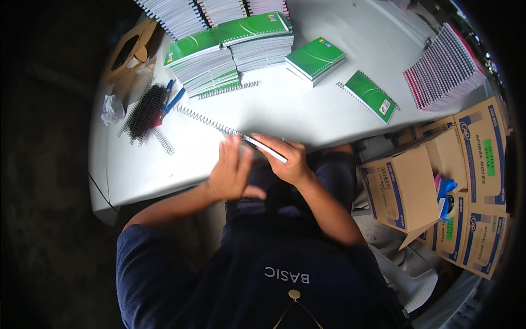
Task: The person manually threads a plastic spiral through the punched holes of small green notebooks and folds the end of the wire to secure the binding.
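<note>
My right hand [291,162] grips a thin notebook [268,149], held nearly edge-on above the table's front edge. A long metal spiral coil [205,119] runs from the notebook's far-left end out over the table toward the upper left. Close beside that end is my left hand [231,170], its fingers stretched out and a little blurred, with nothing seen in its grasp. Whether its fingertips touch the coil I cannot tell. How far the coil passes into the notebook's edge is hidden by the hands.
Green notebooks [203,46] are stacked at the back, with a smaller pile [316,57] beside them. A coil lies by a single notebook [372,96]. Dark coils [147,112] and blue pens [174,103] lie left. Red-edged notebooks [444,68] stand right, above cardboard boxes [402,192].
</note>
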The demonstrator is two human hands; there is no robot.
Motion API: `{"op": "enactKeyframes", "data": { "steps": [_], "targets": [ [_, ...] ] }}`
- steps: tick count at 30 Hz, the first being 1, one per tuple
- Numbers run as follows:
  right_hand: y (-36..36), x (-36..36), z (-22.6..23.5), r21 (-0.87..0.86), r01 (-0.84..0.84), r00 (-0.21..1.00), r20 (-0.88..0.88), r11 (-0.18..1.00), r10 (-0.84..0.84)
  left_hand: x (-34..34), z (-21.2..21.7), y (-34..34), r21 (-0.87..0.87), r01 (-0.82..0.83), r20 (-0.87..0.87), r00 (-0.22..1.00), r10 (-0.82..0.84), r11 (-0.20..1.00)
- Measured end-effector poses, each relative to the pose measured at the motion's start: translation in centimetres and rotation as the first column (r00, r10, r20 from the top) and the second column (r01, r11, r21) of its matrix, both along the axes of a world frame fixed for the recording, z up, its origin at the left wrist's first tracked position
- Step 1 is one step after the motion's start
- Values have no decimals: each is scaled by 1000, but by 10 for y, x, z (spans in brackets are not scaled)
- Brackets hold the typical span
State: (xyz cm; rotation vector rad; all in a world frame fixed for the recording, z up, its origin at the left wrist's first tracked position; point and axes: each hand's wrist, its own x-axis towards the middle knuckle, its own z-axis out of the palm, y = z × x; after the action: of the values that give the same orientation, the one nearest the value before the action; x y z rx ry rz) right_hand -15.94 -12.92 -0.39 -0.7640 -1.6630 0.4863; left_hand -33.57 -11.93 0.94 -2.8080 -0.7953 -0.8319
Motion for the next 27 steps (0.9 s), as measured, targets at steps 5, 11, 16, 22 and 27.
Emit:
{"op": "enactKeyframes", "data": {
  "steps": [5, 11, 16, 22, 27],
  "targets": [
    [-1, 0, 1, 58, -46, 996, 84, 997, 41, 0, 12, 25, 438, -208, 236, 965, 111, 875],
    [3, 1, 2, 33, 9, 999, 52, 999, -11, 6, -13, 6, 292, 129, 43, 988, -148, 948],
    [4, 2, 0, 6, 48, 998, 34, 999, -48, 10, -32, 4, 27, 60, 11, 998, -61, 998],
    [7, 3, -8, -108, -120, 989, 76, 987, 128, 25, -14, 7, 228, -41, 35, 999, 34, 973],
    [17, 7, -11, -118, -58, 995, -90, 991, 47, 40, 22, 11, 92, -55, -54, 997, 60, 994]
  ]
}}
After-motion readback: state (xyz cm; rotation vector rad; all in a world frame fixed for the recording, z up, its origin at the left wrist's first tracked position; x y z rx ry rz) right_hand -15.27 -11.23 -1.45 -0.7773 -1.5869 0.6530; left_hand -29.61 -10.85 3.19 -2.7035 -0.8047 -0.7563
